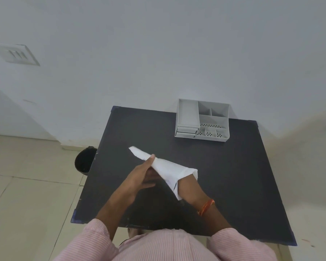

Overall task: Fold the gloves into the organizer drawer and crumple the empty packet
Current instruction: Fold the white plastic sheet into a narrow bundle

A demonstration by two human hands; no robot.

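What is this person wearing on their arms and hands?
Both hands are bare, with no gloves on. The left hand has nothing on its wrist. The right hand, partly hidden by white paper, has an orange thread band round its wrist. Both sleeves are pink with fine stripes, pushed up the forearms.

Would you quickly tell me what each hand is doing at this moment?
Left hand: holding the white paper packet from the left, thumb on top.
Right hand: pushed inside the packet's open end; fingers hidden, so open or closed cannot be told.

R hand (184, 187) mostly hidden inside white packet (164, 166); grip unclear.
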